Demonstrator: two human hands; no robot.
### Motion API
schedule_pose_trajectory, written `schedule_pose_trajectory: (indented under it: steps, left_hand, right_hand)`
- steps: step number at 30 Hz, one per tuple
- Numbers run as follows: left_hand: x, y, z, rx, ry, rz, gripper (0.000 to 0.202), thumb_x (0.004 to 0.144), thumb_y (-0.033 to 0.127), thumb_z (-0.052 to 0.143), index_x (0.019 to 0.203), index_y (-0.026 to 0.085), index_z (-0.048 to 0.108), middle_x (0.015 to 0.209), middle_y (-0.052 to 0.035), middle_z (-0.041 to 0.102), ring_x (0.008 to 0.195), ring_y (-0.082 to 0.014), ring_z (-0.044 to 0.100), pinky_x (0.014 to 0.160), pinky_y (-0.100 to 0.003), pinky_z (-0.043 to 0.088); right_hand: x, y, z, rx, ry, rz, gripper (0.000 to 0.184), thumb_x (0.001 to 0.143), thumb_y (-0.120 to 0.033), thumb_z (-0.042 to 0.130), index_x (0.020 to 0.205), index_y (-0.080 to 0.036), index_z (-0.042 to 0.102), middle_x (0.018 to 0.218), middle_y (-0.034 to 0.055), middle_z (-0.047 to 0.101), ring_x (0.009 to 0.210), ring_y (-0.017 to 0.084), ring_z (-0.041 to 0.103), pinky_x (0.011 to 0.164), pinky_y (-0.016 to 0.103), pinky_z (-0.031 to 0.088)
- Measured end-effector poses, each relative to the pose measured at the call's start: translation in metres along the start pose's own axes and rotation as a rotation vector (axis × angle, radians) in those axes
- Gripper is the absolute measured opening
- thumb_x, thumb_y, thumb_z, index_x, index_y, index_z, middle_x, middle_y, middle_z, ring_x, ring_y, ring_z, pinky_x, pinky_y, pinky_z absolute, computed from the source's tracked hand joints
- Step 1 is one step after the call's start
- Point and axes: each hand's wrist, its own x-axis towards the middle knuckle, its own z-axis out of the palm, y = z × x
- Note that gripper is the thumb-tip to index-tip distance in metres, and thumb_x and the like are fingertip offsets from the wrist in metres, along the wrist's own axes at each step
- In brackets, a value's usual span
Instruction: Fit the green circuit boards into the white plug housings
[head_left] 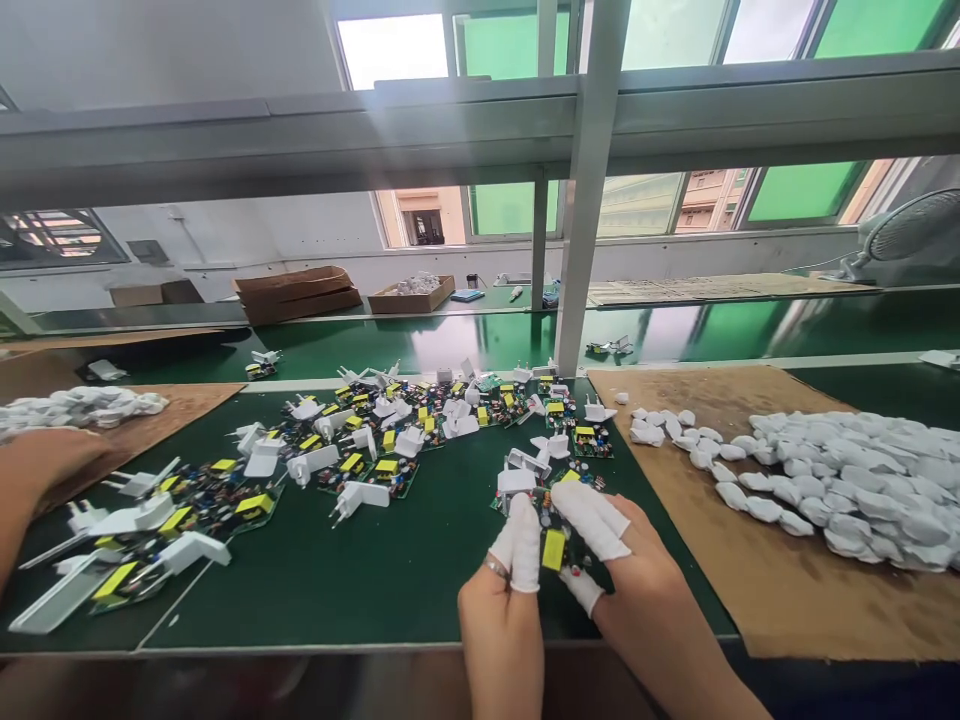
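My left hand point(501, 600) and my right hand point(628, 570) meet near the front edge of the green mat, both wearing white finger cots. Together they pinch a small circuit board point(556, 548) with a yellow transformer and coloured parts. Just beyond it lies a white plug part point(516, 480). Many more boards with yellow transformers and white plug pieces point(390, 440) are scattered across the mat ahead and to the left.
A brown cardboard sheet point(750, 570) on the right carries a heap of white shells point(847, 480). Another person's hand point(45, 460) rests at the far left beside more white parts point(75, 405). A steel post point(585, 200) rises behind the mat; cardboard boxes point(300, 292) stand farther back.
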Motion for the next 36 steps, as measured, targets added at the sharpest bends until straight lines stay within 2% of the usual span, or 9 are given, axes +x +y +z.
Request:
schedule_pose_trajectory:
  steps: [7, 12, 15, 19, 21, 24, 27, 32, 36]
  left_hand:
    - [-0.005, -0.024, 0.008, 0.227, 0.181, 0.153, 0.030, 0.074, 0.028, 0.043, 0.095, 0.018, 0.061, 0.105, -0.0059, 0.058, 0.104, -0.0211, 0.049, 0.088, -0.031, 0.040]
    - [0.006, -0.024, -0.007, 0.015, -0.040, 0.088, 0.039, 0.074, 0.040, 0.045, 0.097, 0.012, 0.060, 0.104, -0.0098, 0.059, 0.106, -0.0228, 0.047, 0.089, -0.033, 0.039]
    - [0.009, -0.024, -0.019, 0.140, -0.125, 0.320, 0.032, 0.077, 0.034, 0.043, 0.095, 0.015, 0.061, 0.098, -0.0084, 0.062, 0.101, -0.0205, 0.051, 0.090, -0.031, 0.039]
    - [0.010, -0.024, -0.024, 0.418, -0.074, 0.709, 0.028, 0.080, 0.020, 0.037, 0.094, 0.019, 0.062, 0.094, -0.0067, 0.064, 0.096, -0.0163, 0.055, 0.087, -0.026, 0.041]
    - [0.010, -0.023, -0.026, 0.437, -0.113, 0.702, 0.031, 0.081, 0.019, 0.034, 0.100, 0.018, 0.059, 0.097, -0.0070, 0.063, 0.096, -0.0158, 0.055, 0.086, -0.026, 0.042]
    - [0.011, -0.016, -0.034, 0.434, -0.281, 0.654, 0.035, 0.084, 0.022, 0.029, 0.112, 0.017, 0.049, 0.103, -0.0085, 0.060, 0.095, -0.0157, 0.055, 0.085, -0.026, 0.043]
    - [0.011, -0.007, -0.044, 0.568, -0.379, 0.853, 0.042, 0.083, 0.019, 0.027, 0.125, 0.017, 0.032, 0.105, -0.0114, 0.058, 0.088, -0.0144, 0.057, 0.077, -0.024, 0.047]
    - [0.006, -0.003, -0.043, 0.784, -0.259, 1.133, 0.053, 0.080, 0.014, 0.028, 0.130, 0.012, 0.012, 0.093, -0.0157, 0.062, 0.076, -0.0162, 0.060, 0.066, -0.024, 0.049]
    - [0.002, -0.006, -0.043, 0.857, -0.134, 1.158, 0.059, 0.078, 0.010, 0.030, 0.131, 0.012, 0.004, 0.083, -0.0131, 0.064, 0.067, -0.0153, 0.060, 0.062, -0.023, 0.049]
  right_hand:
    - [0.002, 0.001, 0.006, 0.009, -0.015, -0.072, 0.058, 0.075, 0.002, 0.029, 0.128, -0.020, 0.026, 0.107, 0.0098, 0.045, 0.094, 0.029, 0.039, 0.075, 0.045, 0.039]
    - [0.007, 0.006, 0.006, 0.088, -0.052, -0.065, 0.063, 0.071, 0.000, 0.033, 0.129, -0.022, 0.026, 0.110, 0.0086, 0.044, 0.092, 0.029, 0.039, 0.075, 0.047, 0.038]
    - [0.010, 0.005, 0.001, 0.181, -0.068, -0.022, 0.063, 0.068, -0.002, 0.037, 0.127, -0.025, 0.030, 0.109, 0.0066, 0.045, 0.093, 0.028, 0.038, 0.075, 0.044, 0.038]
    - [0.012, 0.001, -0.003, 0.195, -0.058, -0.016, 0.063, 0.070, -0.003, 0.037, 0.127, -0.026, 0.029, 0.110, 0.0068, 0.044, 0.093, 0.027, 0.038, 0.076, 0.044, 0.036]
    - [0.012, 0.001, -0.004, 0.191, -0.065, -0.019, 0.063, 0.069, -0.003, 0.038, 0.127, -0.026, 0.028, 0.111, 0.0071, 0.044, 0.093, 0.027, 0.038, 0.077, 0.045, 0.034]
    - [0.012, 0.003, -0.008, 0.184, -0.112, -0.011, 0.066, 0.068, -0.002, 0.043, 0.127, -0.027, 0.027, 0.110, 0.0073, 0.045, 0.093, 0.027, 0.039, 0.078, 0.047, 0.031]
    - [0.013, 0.003, -0.014, 0.176, -0.154, -0.002, 0.073, 0.065, -0.001, 0.050, 0.128, -0.030, 0.025, 0.110, 0.0058, 0.046, 0.092, 0.026, 0.039, 0.080, 0.049, 0.028]
    - [0.012, -0.003, -0.016, 0.151, -0.145, -0.013, 0.073, 0.064, -0.001, 0.050, 0.126, -0.030, 0.026, 0.107, 0.0044, 0.048, 0.091, 0.026, 0.040, 0.080, 0.052, 0.024]
    - [0.010, -0.009, -0.016, 0.121, -0.147, -0.052, 0.072, 0.064, -0.001, 0.048, 0.127, -0.029, 0.027, 0.107, 0.0044, 0.049, 0.090, 0.027, 0.040, 0.081, 0.054, 0.021]
